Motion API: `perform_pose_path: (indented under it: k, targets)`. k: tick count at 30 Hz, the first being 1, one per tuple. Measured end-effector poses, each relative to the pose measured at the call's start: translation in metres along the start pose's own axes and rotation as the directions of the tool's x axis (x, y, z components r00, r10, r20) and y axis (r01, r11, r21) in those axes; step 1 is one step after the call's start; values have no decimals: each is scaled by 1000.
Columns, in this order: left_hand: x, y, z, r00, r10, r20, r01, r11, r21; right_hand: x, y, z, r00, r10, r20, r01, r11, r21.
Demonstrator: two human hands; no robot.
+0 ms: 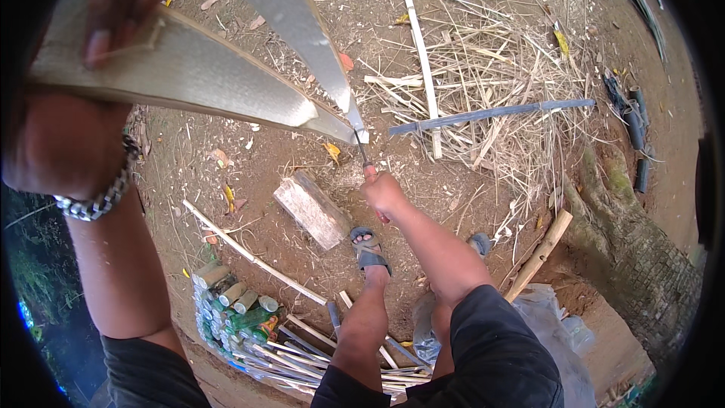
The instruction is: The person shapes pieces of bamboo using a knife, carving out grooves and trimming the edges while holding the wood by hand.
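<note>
My left hand (64, 143), with a chain bracelet on its wrist, is closed around a wide pale split bamboo piece (219, 68) at the upper left. A second pale split piece (294, 19) comes down from the top edge. The two spread in a V and meet at a narrow end near the middle. There, a knife (370, 172) with a reddish handle and thin dark blade touches that end. My right hand (387, 195) is wrapped around its handle. Whether the blade sits in a split or only against the bamboo, I cannot tell.
Shavings and thin strips (498, 68) form a pile at the right, crossed by a grey pole (491, 115) and a pale strip (421, 45). A wood block (311, 209) lies by my sandalled foot (370, 249). Bottles (242, 298), sticks and a tree trunk (642, 272) surround me.
</note>
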State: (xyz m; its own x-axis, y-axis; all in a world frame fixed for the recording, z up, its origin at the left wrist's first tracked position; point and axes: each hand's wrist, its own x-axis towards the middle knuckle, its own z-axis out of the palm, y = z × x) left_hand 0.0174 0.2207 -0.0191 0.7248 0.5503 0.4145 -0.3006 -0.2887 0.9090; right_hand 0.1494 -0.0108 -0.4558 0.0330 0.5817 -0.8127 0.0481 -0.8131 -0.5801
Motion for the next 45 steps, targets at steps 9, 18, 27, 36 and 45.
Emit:
perform_pose_path:
  k: [9, 18, 27, 36, 45]
  targets:
    - [-41, 4, 40, 994, 87, -71, -78, 990, 121, -19, -30, -16, 995, 53, 85, -54, 999, 3]
    - [-47, 7, 87, 960, 0, -279, 46, 986, 161, -33, -59, -21, 986, 62, 156, -76, 993, 87]
    - [-21, 9, 116, 934, -69, -349, 116, 987, 115, -29, -52, -41, 967, -70, 246, 51, 995, 84]
    - [-19, -11, 54, 951, 71, -301, -21, 986, 166, -139, -152, -64, 919, -365, 148, 387, 908, -161]
    - [-3, -20, 22, 971, 45, -235, -39, 999, 31, -119, -81, -50, 871, -482, -92, 452, 861, -232]
